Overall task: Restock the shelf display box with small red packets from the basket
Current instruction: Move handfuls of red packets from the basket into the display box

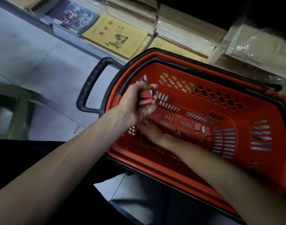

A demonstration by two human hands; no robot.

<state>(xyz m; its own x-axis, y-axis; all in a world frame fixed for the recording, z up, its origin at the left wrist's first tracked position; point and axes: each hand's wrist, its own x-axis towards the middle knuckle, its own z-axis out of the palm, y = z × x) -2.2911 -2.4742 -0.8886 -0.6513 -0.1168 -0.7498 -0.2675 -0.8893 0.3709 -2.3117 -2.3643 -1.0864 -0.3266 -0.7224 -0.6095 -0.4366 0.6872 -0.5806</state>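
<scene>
Left hand (pixel 135 104) clutches a bunch of small red packets (pixel 146 96) over the basket (pixel 260 101). Right hand (pixel 152 131) lies low inside, its fingers hidden, so I cannot tell its grip.

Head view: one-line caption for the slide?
Restocking: left hand grips several small red packets over the red basket while the right hand reaches along its floor near loose packets.

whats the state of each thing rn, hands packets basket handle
left hand, grips a few red packets over the basket
right hand, down inside the basket, fingers hidden
loose packets, few left on the basket floor
basket, upright on the floor
black handle, sticking out from the basket's end
</scene>
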